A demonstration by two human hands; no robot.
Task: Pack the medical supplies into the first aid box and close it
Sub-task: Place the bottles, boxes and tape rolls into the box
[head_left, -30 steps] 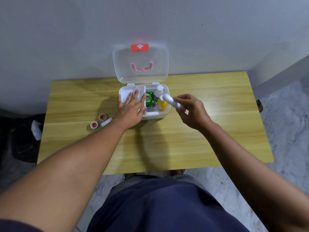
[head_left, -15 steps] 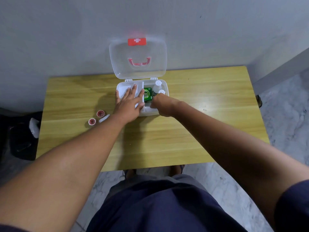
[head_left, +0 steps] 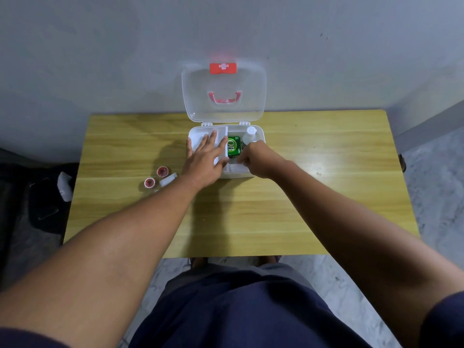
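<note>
Bracing the light plastic first aid box flat-palmed, the left hand is steadying; right hand is curled inside (contents hidden).

Plain room: wooden table, grey wall, marble floor.

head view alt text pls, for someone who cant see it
A person's left hand lies flat on the white tray of an open first aid box while the right hand reaches inside beside a green box. Two red-centred tape rolls lie left on the wooden table.
</note>
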